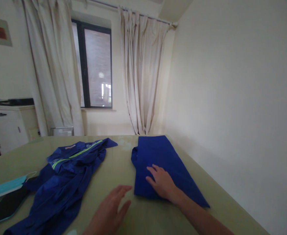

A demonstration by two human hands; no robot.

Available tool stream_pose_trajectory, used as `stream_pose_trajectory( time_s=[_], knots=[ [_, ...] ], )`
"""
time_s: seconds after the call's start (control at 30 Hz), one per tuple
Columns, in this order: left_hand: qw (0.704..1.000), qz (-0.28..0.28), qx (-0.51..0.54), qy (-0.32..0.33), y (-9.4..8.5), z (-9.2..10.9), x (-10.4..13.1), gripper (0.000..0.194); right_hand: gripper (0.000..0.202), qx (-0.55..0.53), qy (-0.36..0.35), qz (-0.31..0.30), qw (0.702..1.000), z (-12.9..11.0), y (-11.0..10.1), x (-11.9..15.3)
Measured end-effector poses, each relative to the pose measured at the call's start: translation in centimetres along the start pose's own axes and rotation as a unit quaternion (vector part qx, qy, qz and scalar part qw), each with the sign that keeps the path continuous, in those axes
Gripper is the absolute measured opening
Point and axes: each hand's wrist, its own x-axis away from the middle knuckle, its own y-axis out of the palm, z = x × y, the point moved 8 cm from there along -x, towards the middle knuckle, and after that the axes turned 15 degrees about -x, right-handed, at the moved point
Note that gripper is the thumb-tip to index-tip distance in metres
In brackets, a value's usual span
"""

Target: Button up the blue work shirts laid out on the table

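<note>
A folded blue cloth (158, 153) lies flat on the pale green table (120, 163), right of the middle, with a small dark blue bit sticking out at its left edge. Over its lower part is my right hand (161, 181), fingers apart and holding nothing; whether it touches the cloth is hard to tell. My left hand (114, 204) is just left of the cloth's near corner, above the table, thumb and fingers apart with nothing between them. Further left a crumpled blue garment (67, 179) with yellow-green stripes is spread out.
At the left edge a light blue face mask (6, 188) lies partly over a dark flat object (7, 207). A white wall (231, 98) runs along the table's right side. Behind the table are curtains (143, 71), a window and a white cabinet (8, 127).
</note>
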Motion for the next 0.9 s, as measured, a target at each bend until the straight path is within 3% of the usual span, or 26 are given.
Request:
stream_pose_trajectory(
  time_s=[0.07, 0.17, 0.27, 0.33, 0.4, 0.47, 0.53, 0.6, 0.67, 0.73, 0.8, 0.83, 0.9],
  knots=[
    [0.983, 0.076, -0.144, -0.088, -3.7, -3.6, -1.0, 0.046, 0.063, -0.018, 0.037, -0.010, 0.999, 0.1, 3.0, 1.1],
    [0.892, 0.181, -0.336, -0.243, -8.1, -9.6, -0.1, 0.055, 0.070, -0.017, 0.069, 0.019, 0.997, 1.7, 5.2, 1.7],
    [0.832, 0.166, -0.379, -0.369, -9.4, -14.9, 2.2, 0.073, 0.066, -0.003, 0.090, 0.050, 0.995, 4.1, 4.8, 0.9],
    [0.832, 0.125, -0.371, -0.393, -9.5, -17.1, 3.0, 0.075, 0.064, 0.010, 0.107, 0.058, 0.993, 5.4, 4.1, 0.2],
    [0.854, 0.091, -0.362, -0.362, -9.1, -17.8, 2.7, 0.062, 0.063, 0.017, 0.116, 0.066, 0.991, 6.1, 3.6, -0.2],
    [0.887, 0.070, -0.327, -0.319, -8.3, -17.1, 1.7, 0.053, 0.062, 0.017, 0.120, 0.073, 0.990, 6.3, 3.3, -0.3],
    [0.928, 0.058, -0.244, -0.276, -6.9, -15.0, 0.7, 0.049, 0.060, 0.010, 0.112, 0.080, 0.990, 6.1, 3.1, -0.2],
    [0.970, 0.035, -0.114, -0.213, -5.1, -11.4, -0.1, 0.046, 0.058, -0.002, 0.073, 0.096, 0.993, 5.1, 2.6, 0.0],
    [0.992, -0.034, 0.053, -0.113, -3.3, -6.4, -0.4, 0.053, 0.055, -0.025, 0.002, 0.115, 0.993, 3.3, 1.9, 0.5],
    [0.964, -0.148, 0.223, -0.012, -2.1, -1.3, 0.2, 0.064, 0.053, -0.061, -0.073, 0.113, 0.989, 1.0, 1.5, 1.2],
    [0.914, -0.200, 0.352, 0.028, -2.6, 1.4, 0.7, 0.066, 0.051, -0.099, -0.120, 0.079, 0.985, -0.8, 1.7, 2.0],
    [0.902, -0.185, 0.389, 0.016, -3.3, 1.1, 0.5, 0.064, 0.052, -0.113, -0.131, 0.057, 0.983, -1.5, 2.0, 2.4],
    [0.916, -0.091, 0.388, -0.051, -4.9, -2.2, -0.6, 0.062, 0.054, -0.129, -0.133, 0.020, 0.982, -2.3, 2.6, 2.8]
  ],
)
